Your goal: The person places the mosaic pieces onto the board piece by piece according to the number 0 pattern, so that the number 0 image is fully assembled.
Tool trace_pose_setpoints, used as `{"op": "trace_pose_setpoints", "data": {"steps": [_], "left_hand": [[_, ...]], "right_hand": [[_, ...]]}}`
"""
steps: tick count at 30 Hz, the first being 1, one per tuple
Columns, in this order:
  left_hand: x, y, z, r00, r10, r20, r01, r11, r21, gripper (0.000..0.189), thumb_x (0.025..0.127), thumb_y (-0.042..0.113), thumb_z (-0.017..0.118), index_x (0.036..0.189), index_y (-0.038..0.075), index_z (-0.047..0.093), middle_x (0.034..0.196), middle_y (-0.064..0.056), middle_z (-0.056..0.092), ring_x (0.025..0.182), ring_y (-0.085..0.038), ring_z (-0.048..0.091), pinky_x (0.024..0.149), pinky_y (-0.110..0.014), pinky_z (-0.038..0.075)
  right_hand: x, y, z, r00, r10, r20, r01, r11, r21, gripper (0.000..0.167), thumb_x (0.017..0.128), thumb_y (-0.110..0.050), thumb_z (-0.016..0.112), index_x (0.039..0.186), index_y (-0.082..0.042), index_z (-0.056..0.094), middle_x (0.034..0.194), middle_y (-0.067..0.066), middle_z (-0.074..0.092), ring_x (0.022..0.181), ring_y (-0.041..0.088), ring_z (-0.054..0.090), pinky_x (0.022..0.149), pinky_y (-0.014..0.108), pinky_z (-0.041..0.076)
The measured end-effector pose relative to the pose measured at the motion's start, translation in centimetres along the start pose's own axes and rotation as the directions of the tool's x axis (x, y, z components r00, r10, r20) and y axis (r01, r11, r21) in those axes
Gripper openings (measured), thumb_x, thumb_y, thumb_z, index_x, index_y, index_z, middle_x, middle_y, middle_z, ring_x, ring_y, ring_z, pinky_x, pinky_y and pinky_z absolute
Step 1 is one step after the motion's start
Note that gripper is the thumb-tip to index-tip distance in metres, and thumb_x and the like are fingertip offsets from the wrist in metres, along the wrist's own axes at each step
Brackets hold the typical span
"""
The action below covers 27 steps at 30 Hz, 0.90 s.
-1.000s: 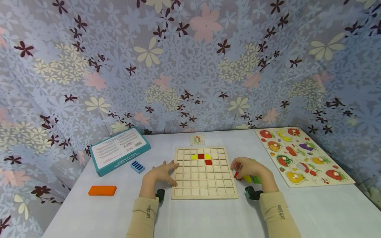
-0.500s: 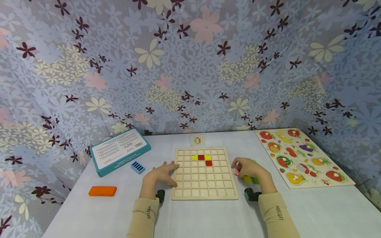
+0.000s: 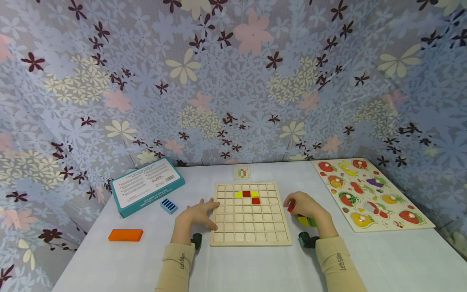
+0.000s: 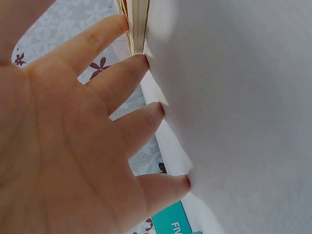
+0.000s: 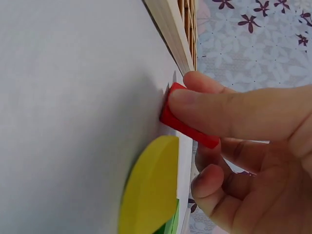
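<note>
In the head view a pale wooden grid board (image 3: 249,228) lies mid-table. Set in its upper cells are a left yellow piece (image 3: 238,194), a red square (image 3: 246,194), a right yellow piece (image 3: 254,194) and a lower red square (image 3: 255,200). My left hand (image 3: 198,214) is spread, thumb and fingertips touching the board's left edge. Right of the board, my right hand (image 3: 306,204) pinches a red block (image 5: 187,127) between thumb and fingers, low over the table. Close by lie a yellow rounded block (image 5: 152,187) and green blocks (image 3: 312,222), partly hidden.
Behind the board lies a small pattern card (image 3: 242,172). To the left are a teal box (image 3: 147,186), a blue slotted block (image 3: 169,205) and an orange block (image 3: 125,235). A fruit puzzle board (image 3: 368,194) lies at the right. A floral curtain (image 3: 233,81) hangs behind.
My right hand has closed on the red block and tipped it up beside the yellow and green blocks. My left hand stays at the board's left edge.
</note>
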<state>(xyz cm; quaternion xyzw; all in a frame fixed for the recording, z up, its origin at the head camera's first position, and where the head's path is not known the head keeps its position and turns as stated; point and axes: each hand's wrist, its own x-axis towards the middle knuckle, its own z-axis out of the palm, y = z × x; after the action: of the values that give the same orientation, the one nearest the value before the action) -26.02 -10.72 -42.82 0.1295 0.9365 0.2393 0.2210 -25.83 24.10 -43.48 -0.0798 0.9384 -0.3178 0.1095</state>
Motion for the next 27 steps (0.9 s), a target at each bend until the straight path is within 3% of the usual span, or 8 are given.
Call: {"op": "trace_pose_setpoints", "data": {"steps": [5, 12, 20, 27], "left_hand": [[0.02, 0.01, 0.01, 1.000, -0.002, 0.000, 0.002, 1.000, -0.002, 0.081, 0.067, 0.025, 0.080, 0.139, 0.017, 0.043, 0.152, -0.008, 0.025, 0.141, -0.035, 0.010, 0.104, -0.069, 0.000], [0.05, -0.02, 0.07, 1.000, -0.008, -0.003, 0.008, 1.000, -0.008, 0.082, 0.066, 0.025, 0.081, 0.139, 0.018, 0.044, 0.152, -0.007, 0.025, 0.141, -0.034, 0.010, 0.104, -0.068, 0.000], [0.02, -0.11, 0.01, 1.000, 0.004, -0.006, -0.004, 1.000, -0.006, 0.082, 0.066, 0.024, 0.081, 0.139, 0.017, 0.044, 0.152, -0.007, 0.025, 0.140, -0.035, 0.010, 0.104, -0.069, 0.000], [-0.01, -0.01, -0.03, 1.000, -0.004, -0.005, 0.004, 1.000, 0.001, 0.082, 0.066, 0.025, 0.080, 0.139, 0.018, 0.043, 0.152, -0.007, 0.025, 0.141, -0.035, 0.010, 0.104, -0.068, 0.000]], "right_hand": [[-0.01, -0.11, 0.08, 1.000, 0.020, -0.016, -0.020, 1.000, -0.007, 0.021, 0.073, 0.010, 0.063, 0.091, -0.002, 0.066, 0.079, 0.006, 0.057, 0.066, 0.018, 0.049, 0.057, 0.028, 0.044], [0.07, -0.38, -0.01, 0.999, 0.015, -0.051, -0.018, 0.998, -0.055, 0.015, 0.078, 0.003, 0.064, 0.092, -0.001, 0.068, 0.086, 0.007, 0.061, 0.079, 0.021, 0.051, 0.078, 0.040, 0.047], [0.38, -0.88, 0.02, 0.995, -0.010, -0.102, 0.009, 1.000, -0.009, 0.012, 0.083, -0.002, 0.062, 0.093, -0.003, 0.067, 0.087, 0.007, 0.062, 0.072, 0.018, 0.053, 0.064, 0.031, 0.049], [0.72, -0.98, 0.08, 0.987, -0.019, -0.158, 0.019, 1.000, -0.001, 0.008, 0.086, -0.006, 0.061, 0.091, -0.005, 0.066, 0.084, 0.005, 0.063, 0.072, 0.016, 0.055, 0.069, 0.033, 0.050]]}}
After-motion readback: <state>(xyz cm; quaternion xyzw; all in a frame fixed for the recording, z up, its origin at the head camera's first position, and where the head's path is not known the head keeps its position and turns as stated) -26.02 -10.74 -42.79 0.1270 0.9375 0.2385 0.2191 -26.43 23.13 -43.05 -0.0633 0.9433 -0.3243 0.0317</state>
